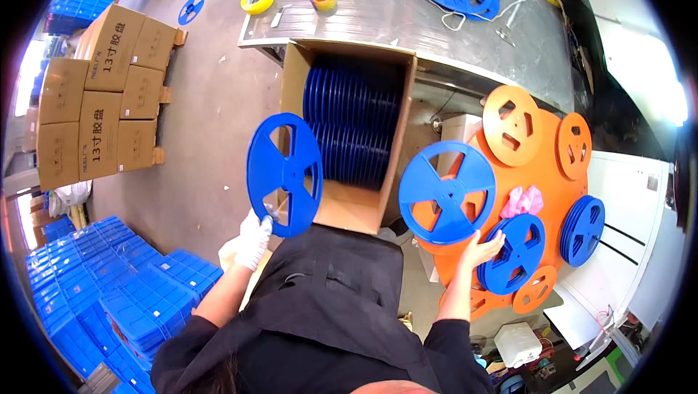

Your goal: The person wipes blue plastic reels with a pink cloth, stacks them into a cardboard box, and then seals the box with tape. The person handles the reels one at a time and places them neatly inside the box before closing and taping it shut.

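Observation:
My left hand (254,240), in a white glove, grips the lower rim of a blue plastic reel (294,169). That reel stands tilted on edge beside the open carton (349,208), which holds two rows of blue reels (352,99) packed upright. To the right, my bare right hand (480,251) has the lower rim of another blue reel (452,189) at its thumb. Its other fingers stretch toward a stack of blue reels (515,256) lying on a round orange surface (502,194). How the rim sits in that hand is partly hidden.
Orange reels (511,126), a pink crumpled piece (522,201) and another blue stack (582,230) lie on the orange surface. Ahead, a metal table (392,12) bears tape rolls (257,0) and a blue reel. Cartons (102,96) and blue crates (94,270) stand left.

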`<state>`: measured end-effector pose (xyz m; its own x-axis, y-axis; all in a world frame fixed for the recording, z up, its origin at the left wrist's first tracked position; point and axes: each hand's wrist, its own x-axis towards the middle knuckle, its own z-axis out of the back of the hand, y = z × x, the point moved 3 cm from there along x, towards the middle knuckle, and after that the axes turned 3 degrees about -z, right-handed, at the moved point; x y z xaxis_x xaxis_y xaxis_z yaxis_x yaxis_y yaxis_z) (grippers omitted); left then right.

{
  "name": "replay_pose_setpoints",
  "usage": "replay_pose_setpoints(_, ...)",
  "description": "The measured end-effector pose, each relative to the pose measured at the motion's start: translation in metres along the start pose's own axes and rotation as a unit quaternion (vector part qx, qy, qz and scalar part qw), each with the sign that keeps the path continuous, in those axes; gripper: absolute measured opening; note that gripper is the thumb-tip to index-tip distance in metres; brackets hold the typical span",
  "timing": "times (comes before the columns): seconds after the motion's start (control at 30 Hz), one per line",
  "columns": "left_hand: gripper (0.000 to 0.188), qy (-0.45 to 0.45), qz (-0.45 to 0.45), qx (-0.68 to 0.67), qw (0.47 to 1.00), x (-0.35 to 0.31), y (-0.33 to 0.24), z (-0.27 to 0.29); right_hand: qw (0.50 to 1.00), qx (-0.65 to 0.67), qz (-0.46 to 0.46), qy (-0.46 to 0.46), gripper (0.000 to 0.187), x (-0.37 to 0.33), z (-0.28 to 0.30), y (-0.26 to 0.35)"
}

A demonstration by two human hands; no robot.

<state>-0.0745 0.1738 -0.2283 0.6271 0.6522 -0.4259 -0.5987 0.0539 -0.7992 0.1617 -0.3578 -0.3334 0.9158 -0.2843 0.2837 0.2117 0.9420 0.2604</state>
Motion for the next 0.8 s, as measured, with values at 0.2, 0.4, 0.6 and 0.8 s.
replay_pose_setpoints(0.2,0.021,0.043,-0.089,0.064,0.993,0.024,-0.026,0.018,0.871,0.204,0.321,0.312,0.057,-0.06,-0.032,0.3)
replay_pose_setpoints(0.4,0.035,0.052,-0.113,0.116,0.985,0.046,-0.019,0.042,0.793,0.128,0.496,0.328,0.069,-0.099,-0.204,0.487)
replay_pose_setpoints(0.6,0.041,0.048,-0.068,0.134,0.987,0.064,0.01,0.048,0.778,-0.096,0.558,0.272,0.07,-0.103,-0.312,0.559)
replay_pose_setpoints(0.8,0.041,-0.027,-0.033,0.095,0.995,0.088,0.016,0.035,0.778,-0.099,0.557,0.275,0.07,-0.094,-0.333,0.52)
